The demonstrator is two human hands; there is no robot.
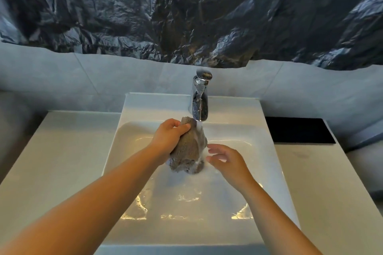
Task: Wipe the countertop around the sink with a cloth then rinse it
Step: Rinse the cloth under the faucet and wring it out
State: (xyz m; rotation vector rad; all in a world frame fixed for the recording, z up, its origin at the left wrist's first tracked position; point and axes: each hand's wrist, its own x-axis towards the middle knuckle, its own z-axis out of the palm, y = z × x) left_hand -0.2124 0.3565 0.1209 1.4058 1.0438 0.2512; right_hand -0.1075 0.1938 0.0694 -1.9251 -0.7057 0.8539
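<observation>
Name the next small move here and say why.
Probably close the right hand on the lower end of the cloth and squeeze. The left hand grips the cloth under running water from the tap, while the right hand hovers open beside it.

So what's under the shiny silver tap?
Running water hits a bunched grey-brown cloth gripped by the left hand, above the white sink basin. The cloth hides what lies beneath.

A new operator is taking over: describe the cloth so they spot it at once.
Find the white sink mid-counter, with a chrome faucet at its back. Under the running water, the left hand grips a bunched cloth. It alone is grey-brown and fuzzy.
</observation>
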